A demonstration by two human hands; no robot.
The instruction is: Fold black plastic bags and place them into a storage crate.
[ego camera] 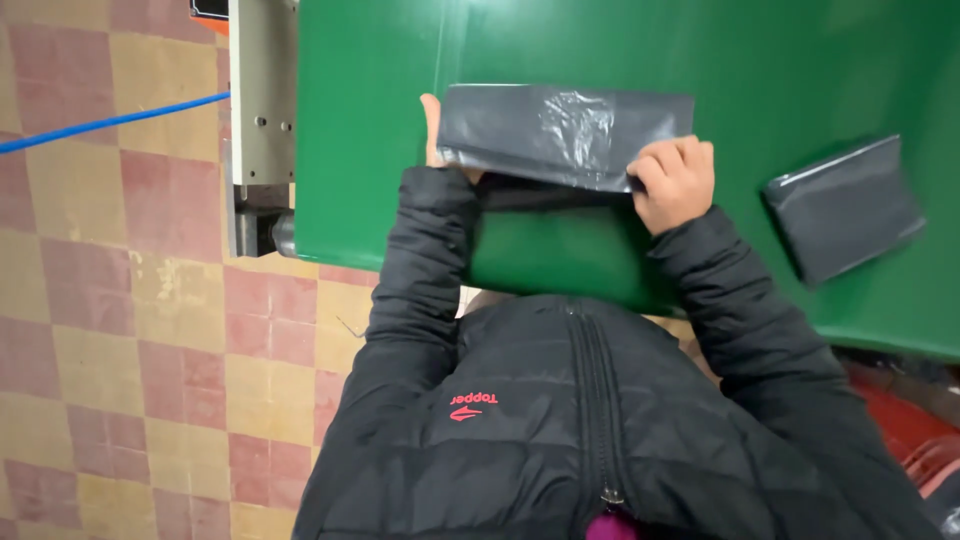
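A dark grey plastic package (560,130) lies folded on the green conveyor belt (760,70) in front of me. My left hand (434,132) grips its left end, mostly hidden behind the package with only the thumb side showing. My right hand (674,180) is closed on the package's lower right corner, pinching the plastic. Both arms are in black puffer jacket sleeves. A second dark grey package (845,208) rests flat on the belt to the right, apart from both hands.
A grey metal frame (262,100) with a roller end borders the belt's left side. A blue cable (110,122) runs across the red and yellow tiled floor (120,320). Something red (900,420) sits low at the right under the belt's edge.
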